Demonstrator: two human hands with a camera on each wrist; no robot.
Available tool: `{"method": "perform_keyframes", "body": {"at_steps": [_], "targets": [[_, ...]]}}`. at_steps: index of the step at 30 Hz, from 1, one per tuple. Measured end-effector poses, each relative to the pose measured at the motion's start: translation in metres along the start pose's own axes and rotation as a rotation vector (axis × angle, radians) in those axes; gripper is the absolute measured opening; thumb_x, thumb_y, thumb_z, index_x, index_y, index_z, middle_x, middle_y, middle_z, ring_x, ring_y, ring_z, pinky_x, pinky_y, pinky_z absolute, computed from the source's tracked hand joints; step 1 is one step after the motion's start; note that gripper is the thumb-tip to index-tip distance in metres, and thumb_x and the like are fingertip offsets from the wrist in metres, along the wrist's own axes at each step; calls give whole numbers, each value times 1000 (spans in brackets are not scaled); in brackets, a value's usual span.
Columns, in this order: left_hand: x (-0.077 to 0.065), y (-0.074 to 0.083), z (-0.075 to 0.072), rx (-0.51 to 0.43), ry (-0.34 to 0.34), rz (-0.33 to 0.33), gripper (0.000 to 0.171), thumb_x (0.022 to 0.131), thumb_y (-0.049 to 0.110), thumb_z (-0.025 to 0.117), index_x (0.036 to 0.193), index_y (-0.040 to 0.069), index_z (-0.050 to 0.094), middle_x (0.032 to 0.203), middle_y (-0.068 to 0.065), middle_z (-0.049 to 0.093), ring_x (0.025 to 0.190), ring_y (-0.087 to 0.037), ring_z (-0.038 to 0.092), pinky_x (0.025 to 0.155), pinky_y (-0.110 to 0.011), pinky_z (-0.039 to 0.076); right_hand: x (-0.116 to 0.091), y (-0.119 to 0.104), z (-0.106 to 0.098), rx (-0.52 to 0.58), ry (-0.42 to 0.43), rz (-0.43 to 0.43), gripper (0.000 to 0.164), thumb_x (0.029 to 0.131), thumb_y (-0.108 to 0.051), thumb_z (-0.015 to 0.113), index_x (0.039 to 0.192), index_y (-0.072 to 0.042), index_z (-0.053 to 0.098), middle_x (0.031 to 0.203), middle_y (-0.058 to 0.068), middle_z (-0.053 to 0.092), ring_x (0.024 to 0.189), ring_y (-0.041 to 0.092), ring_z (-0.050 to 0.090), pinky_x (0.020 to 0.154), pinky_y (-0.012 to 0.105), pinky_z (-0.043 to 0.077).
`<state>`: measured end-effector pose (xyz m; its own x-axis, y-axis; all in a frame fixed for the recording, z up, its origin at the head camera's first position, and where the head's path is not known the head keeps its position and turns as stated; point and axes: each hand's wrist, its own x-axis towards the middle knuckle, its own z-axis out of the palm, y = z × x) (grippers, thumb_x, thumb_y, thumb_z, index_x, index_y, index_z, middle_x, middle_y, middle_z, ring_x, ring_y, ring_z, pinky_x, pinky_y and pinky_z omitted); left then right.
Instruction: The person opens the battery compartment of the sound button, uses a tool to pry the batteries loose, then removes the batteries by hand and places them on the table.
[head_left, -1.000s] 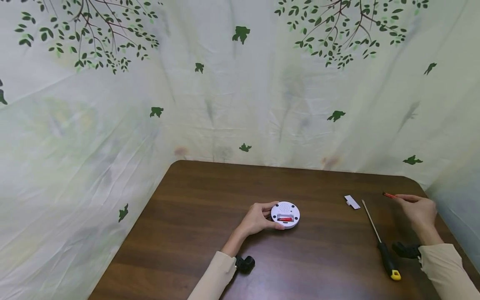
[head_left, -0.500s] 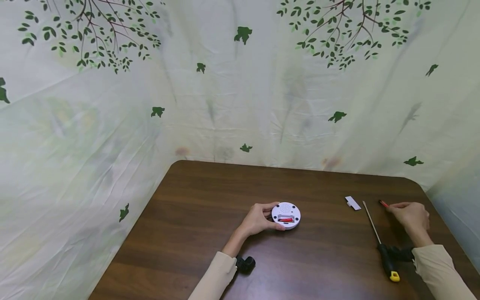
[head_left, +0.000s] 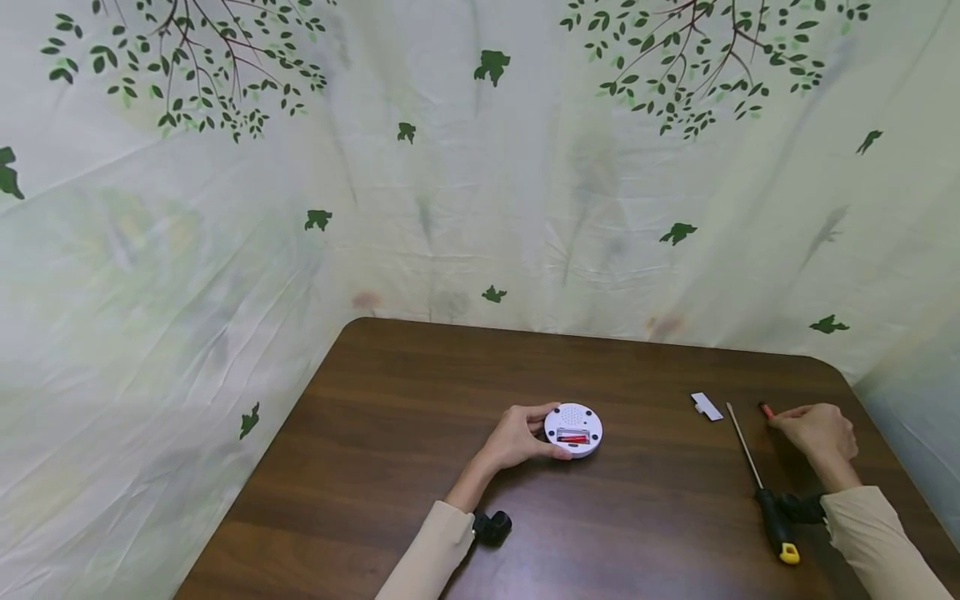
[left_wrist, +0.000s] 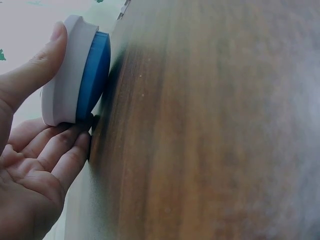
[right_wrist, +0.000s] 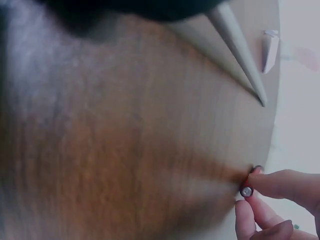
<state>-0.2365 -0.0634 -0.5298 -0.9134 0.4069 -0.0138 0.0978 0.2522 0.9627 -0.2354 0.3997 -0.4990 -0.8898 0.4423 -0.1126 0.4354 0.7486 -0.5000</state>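
My left hand grips a round white device by its left side, thumb at the near edge and fingers behind. The device's perforated face is up, and a red battery lies in its uncovered compartment. From the left wrist, the device shows a white body with a blue part facing the table. Over at the right, my right hand pinches a red battery between thumb and finger, low at the tabletop. One silver battery end faces the right wrist camera.
A small white battery cover lies left of the right hand. Beside it is a screwdriver with a black and yellow handle, its shaft pointing away, the right wrist camera close to its handle. A leaf-patterned curtain hangs behind the brown table.
My right hand has come left and nearer with the battery, lowering it toward the table, and hardly moves in the last half second. The left hand and device stay in place.
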Motion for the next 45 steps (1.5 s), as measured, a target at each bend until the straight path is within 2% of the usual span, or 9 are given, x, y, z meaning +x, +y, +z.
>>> {"method": "perform_keyframes", "body": {"at_steps": [9,16,18,22,25,33,37,41,45], "targets": [[1,-1,0,-7,-3,5,79,73,7,95,144,3,60,143,-16,64,128,-22,65,101,-30,56,-5,-7,-14,30,24,-38,42,93,-35,69,100,5,77,113,33,70,84,46,64,54,38,44],[1,-1,0,0,-3,2,79,73,8,95,143,3,61,144,-15,63,130,-24,64,103,-31,55,-29,-42,-19,123,66,-181,53,98,-45,66,112,5,75,114,30,72,94,41,64,59,33,43],[0,-1,0,2,-3,2,78,73,8,95,143,3,61,144,-16,63,129,-24,64,103,-31,56,-37,-56,-16,192,66,-242,53,98,-46,67,116,2,75,104,20,76,88,29,66,60,30,45],[0,0,0,-7,-1,-6,79,73,9,95,144,4,60,144,-15,63,129,-23,65,103,-32,55,-52,-82,-8,395,5,-404,45,99,-39,71,123,-1,71,94,-18,73,77,-1,65,59,20,51],[0,0,0,-5,2,-9,79,73,9,95,144,4,60,144,-15,63,129,-23,65,103,-32,56,-65,-100,1,542,-97,-504,39,98,-30,73,126,-4,69,97,-29,71,71,-5,64,58,19,51],[2,0,1,12,4,-9,77,73,10,95,142,5,62,143,-15,64,129,-24,65,103,-32,56,-90,-139,34,510,-223,-599,33,96,-29,76,124,-11,72,104,-6,77,51,5,40,47,29,36],[2,0,2,15,1,-9,77,73,10,95,142,5,62,143,-15,64,129,-23,65,102,-32,56,-97,-149,54,482,-291,-609,30,93,-25,80,120,-12,74,91,13,76,49,3,35,44,26,29],[1,1,2,20,1,-2,77,74,11,95,142,4,62,144,-16,63,129,-23,65,103,-32,56,-105,-153,72,471,-348,-650,30,92,-16,80,119,-5,74,66,6,60,48,2,35,44,23,27],[0,1,1,12,-7,11,76,75,10,94,143,3,61,143,-17,64,129,-24,65,102,-33,56,-111,-157,85,475,-417,-695,27,90,-11,80,115,-3,74,57,-4,48,47,2,36,44,20,27]]}}
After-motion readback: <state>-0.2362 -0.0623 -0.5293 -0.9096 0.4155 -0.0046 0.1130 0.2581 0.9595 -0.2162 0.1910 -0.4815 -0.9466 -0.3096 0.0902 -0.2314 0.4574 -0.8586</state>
